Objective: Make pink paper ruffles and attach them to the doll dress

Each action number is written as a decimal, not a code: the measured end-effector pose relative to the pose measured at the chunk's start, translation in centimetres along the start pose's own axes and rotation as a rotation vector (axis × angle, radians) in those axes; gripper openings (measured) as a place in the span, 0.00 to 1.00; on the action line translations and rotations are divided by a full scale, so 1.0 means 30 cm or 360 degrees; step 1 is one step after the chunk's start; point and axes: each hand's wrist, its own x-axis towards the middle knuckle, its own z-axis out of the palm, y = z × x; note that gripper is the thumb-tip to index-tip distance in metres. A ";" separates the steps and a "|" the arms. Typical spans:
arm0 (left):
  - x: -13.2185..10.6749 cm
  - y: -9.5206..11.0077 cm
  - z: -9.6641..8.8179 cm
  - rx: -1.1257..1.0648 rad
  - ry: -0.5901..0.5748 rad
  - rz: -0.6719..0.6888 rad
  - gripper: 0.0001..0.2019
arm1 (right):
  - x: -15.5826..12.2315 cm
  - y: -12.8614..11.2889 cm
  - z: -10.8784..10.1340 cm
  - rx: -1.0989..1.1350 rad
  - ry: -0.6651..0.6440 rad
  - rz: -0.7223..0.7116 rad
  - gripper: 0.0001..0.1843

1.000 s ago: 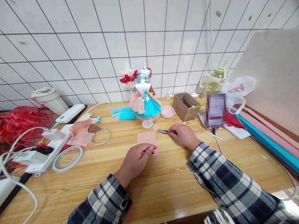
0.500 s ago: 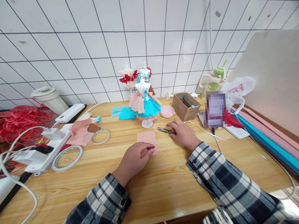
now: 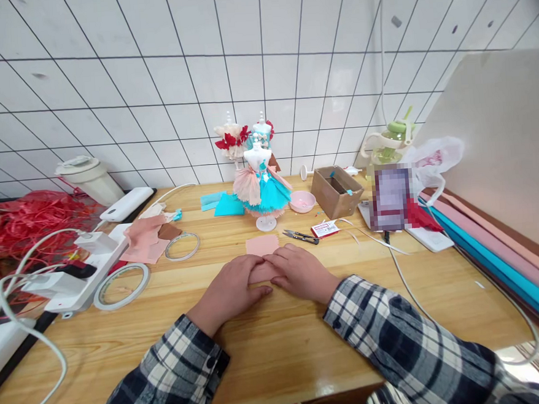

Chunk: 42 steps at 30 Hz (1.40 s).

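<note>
On the wooden table before me lies a small pink sheet (image 3: 262,245) with a zigzag edge, like crepe paper. My left hand (image 3: 227,289) rests over its left side, fingers stretched and thumb apart. Opposite it, my right hand (image 3: 303,273) covers the right side, its fingertips close to the left ones and its thumb apart. Parts of the sheet under both hands are hidden. Beyond my right hand, small thread snips (image 3: 302,236) lie loose. A red and white packet (image 3: 325,229) sits just right of them.
Small dress forms in paper skirts, one turquoise and pink (image 3: 262,184), stand at the back. A pink bowl (image 3: 303,202) and a cardboard box (image 3: 337,192) are to their right. At left are tape rolls (image 3: 121,286), paper scraps (image 3: 146,238) and a power strip (image 3: 83,273).
My right hand has left the snips and come down onto the pink sheet, uncovering the packet. My left hand has shifted slightly left, its fingers now spread instead of pinched.
</note>
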 end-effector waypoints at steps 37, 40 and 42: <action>-0.004 0.003 -0.036 0.0271 0.0025 -0.0195 0.18 | -0.009 -0.006 -0.027 -0.0090 -0.0073 -0.0149 0.14; -0.005 -0.012 -0.027 0.0335 -0.0006 -0.0189 0.16 | -0.010 0.054 -0.024 -0.0216 0.0056 0.0247 0.14; -0.006 -0.012 -0.022 0.0366 -0.0014 -0.0165 0.15 | -0.012 0.070 -0.026 -0.0214 0.0138 0.0339 0.13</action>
